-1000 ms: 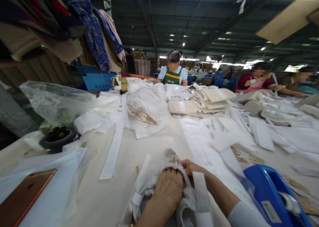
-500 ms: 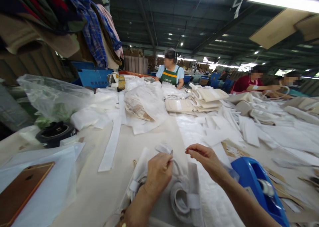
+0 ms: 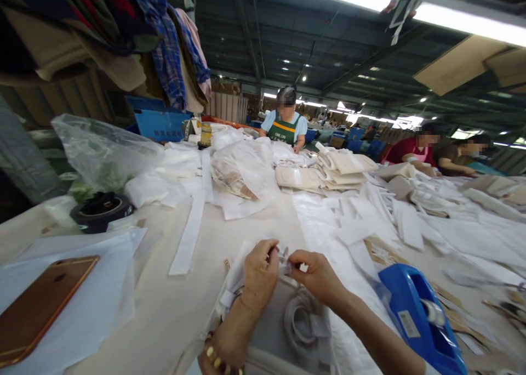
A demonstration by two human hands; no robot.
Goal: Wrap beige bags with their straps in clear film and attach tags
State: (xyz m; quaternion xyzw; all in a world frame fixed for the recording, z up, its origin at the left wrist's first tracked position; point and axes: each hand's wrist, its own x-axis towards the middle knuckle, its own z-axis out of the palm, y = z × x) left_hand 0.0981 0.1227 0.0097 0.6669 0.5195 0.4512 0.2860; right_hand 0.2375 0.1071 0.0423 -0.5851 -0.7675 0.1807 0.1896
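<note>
My left hand (image 3: 258,273) and my right hand (image 3: 316,273) meet low in the middle of the view, fingertips pinched together on the gathered top of a white fabric bag (image 3: 283,254). The bag (image 3: 287,325) lies on the cream table (image 3: 181,314) right under both hands. Curled white straps show through its thin fabric. A beaded bracelet circles my left wrist.
A blue tape dispenser (image 3: 415,309) stands right of my hands. A copper phone (image 3: 41,306) lies on white sheets at the left, behind it a black tape roll (image 3: 101,210) and a clear plastic bag (image 3: 102,153). White fabric pieces (image 3: 394,216) cover the table. Three people work across it.
My hands were apart half a second ago, the right one lifted off the bag. Now the right hand has come back and both pinch the bag's top together.
</note>
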